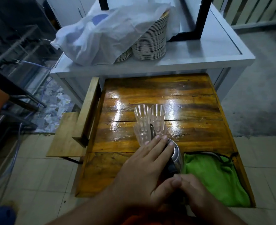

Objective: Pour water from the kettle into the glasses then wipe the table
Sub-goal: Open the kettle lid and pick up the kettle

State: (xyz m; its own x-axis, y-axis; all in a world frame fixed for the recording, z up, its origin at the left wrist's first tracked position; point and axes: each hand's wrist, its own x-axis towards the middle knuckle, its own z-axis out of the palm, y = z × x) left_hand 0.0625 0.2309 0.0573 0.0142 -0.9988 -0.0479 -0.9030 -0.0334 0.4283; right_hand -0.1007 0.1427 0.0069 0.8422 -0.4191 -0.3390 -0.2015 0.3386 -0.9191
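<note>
Left hand [143, 166] lies flat, fingers spread, on the lid of the steel kettle [174, 153]. Right hand [194, 190] is closed round the kettle's dark handle. Kettle is tilted, its spout over the clear ribbed glasses [148, 120], which are clustered mid-table (count uncertain through blur). Wooden table [150, 95] is glossy. Green cloth [215, 176] lies at the near right corner, just beside the kettle. Stacked plates [152, 39] sit on the white counter [207, 46] beyond.

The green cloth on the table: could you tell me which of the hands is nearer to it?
Right. The right hand grips the kettle handle right beside the green cloth; the left hand rests on the kettle's lid, farther away.
</note>
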